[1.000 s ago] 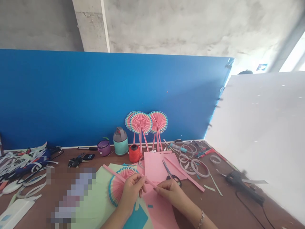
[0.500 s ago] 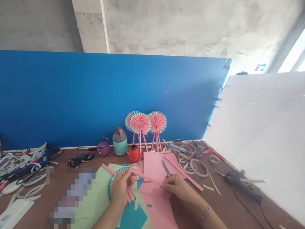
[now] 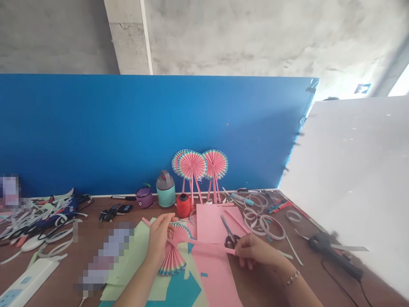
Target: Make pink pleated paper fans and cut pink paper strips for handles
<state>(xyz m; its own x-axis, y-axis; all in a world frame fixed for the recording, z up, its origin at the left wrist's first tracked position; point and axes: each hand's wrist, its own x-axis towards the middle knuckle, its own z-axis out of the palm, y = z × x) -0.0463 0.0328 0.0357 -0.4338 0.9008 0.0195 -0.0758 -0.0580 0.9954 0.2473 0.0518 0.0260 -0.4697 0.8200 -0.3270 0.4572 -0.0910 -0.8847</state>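
My right hand (image 3: 254, 251) pinches one end of a narrow pink paper strip (image 3: 211, 246). The strip runs leftward across a pleated pink fan with teal edges (image 3: 174, 258) to my left hand (image 3: 159, 238). My left hand curls around the strip at the fan's left side, its fingertips partly hidden; the strip's far end sticks out beyond it. The fan is spread in a bow-tie shape over green sheets (image 3: 136, 251) and a teal sheet (image 3: 182, 290). Dark-handled scissors (image 3: 228, 228) lie on pink paper (image 3: 207, 217), just beyond my right hand.
Several finished fans (image 3: 192, 165) stand against the blue partition (image 3: 96, 128). By them are a red thread spool (image 3: 183, 205) and a teal-grey container (image 3: 166, 192). Tape rings (image 3: 271, 226) and a glue gun (image 3: 332, 251) lie right; paper scraps and a power strip (image 3: 28, 283) left.
My right hand has moved slightly right and down with the strip's end, uncovering the scissors' handles. My left hand has shifted upward, showing more of the pleated fan. The view has turned slightly left.
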